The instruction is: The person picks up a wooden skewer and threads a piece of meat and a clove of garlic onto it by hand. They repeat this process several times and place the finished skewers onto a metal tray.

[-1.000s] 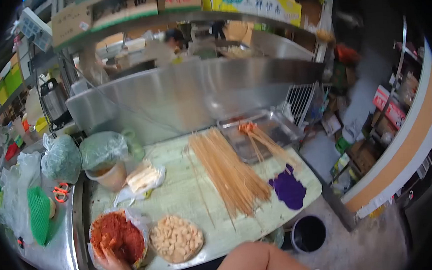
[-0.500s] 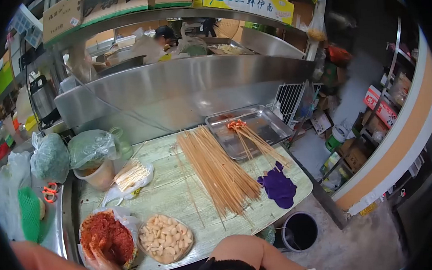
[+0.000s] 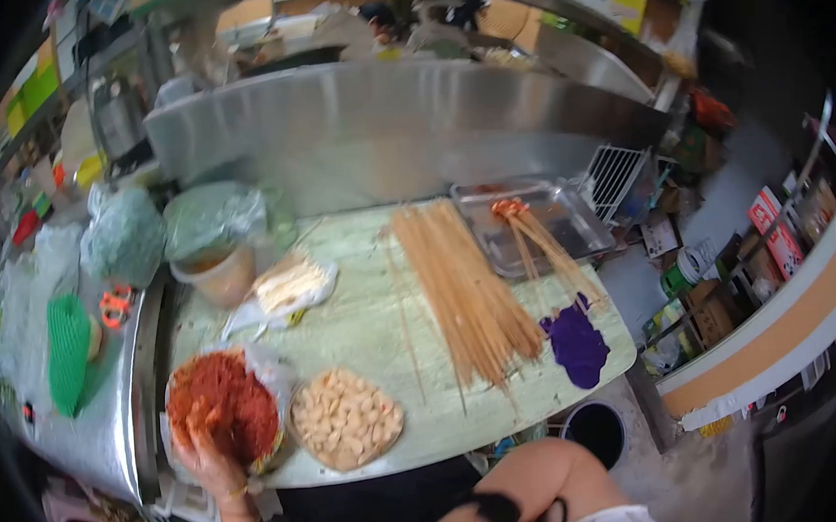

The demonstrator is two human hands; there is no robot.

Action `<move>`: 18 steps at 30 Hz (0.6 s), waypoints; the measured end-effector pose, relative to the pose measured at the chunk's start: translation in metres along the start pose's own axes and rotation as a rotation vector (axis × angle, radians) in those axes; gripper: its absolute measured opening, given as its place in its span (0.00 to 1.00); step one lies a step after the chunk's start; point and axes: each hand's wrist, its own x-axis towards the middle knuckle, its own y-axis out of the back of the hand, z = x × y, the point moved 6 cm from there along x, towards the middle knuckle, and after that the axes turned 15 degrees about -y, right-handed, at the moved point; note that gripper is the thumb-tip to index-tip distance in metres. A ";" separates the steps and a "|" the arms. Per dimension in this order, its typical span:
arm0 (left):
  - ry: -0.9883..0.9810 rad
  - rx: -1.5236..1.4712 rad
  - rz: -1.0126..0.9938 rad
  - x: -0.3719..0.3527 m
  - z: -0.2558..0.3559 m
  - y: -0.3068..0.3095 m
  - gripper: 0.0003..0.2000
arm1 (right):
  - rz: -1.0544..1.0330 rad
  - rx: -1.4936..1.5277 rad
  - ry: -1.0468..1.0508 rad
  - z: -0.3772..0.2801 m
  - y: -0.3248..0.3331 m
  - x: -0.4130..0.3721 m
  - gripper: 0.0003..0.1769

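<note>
My right hand [image 3: 205, 462] reaches across to the left into a bowl of red chili paste [image 3: 240, 406]. Its fingers look stretched and slightly apart, with the tips sunk in the paste. A dark band circles the wrist below. Right beside that bowl stands a clear container of peeled garlic cloves [image 3: 346, 420]. My left hand is outside the view. Farther right on the pale green board lie a large bundle of thin wooden skewers [image 3: 468, 296] and a crumpled purple cloth or glove [image 3: 577, 345].
A metal tray [image 3: 583, 227] holds several skewers with red-coated ends [image 3: 510, 207]. Behind the paste are a plastic tub [image 3: 218, 276] and a bag of short white sticks [image 3: 290, 283]. Orange scissors [image 3: 116, 305] and green netting [image 3: 70, 354] lie left. A dark bucket [image 3: 593, 430] stands below the board.
The camera view has shifted and tilted, so the board sits farther right and higher. An arm close to the camera at lower left has left the view. The hand stays in the chili paste.
</note>
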 end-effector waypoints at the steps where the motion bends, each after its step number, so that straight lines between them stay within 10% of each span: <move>1: -0.116 0.188 -0.031 -0.002 -0.013 0.016 0.20 | 0.013 -0.150 -0.075 0.009 0.019 -0.006 0.18; 9: 0.029 -0.099 0.002 0.001 0.011 -0.014 0.21 | 1.165 -0.428 -0.132 0.033 0.276 -0.139 0.08; 11: 0.017 -0.038 -0.002 0.002 0.010 -0.010 0.20 | 1.415 -0.945 -0.240 0.016 0.315 -0.168 0.08; 18: 0.057 -0.061 0.006 -0.001 0.005 -0.008 0.18 | 1.546 -1.367 -0.636 0.017 0.386 -0.176 0.14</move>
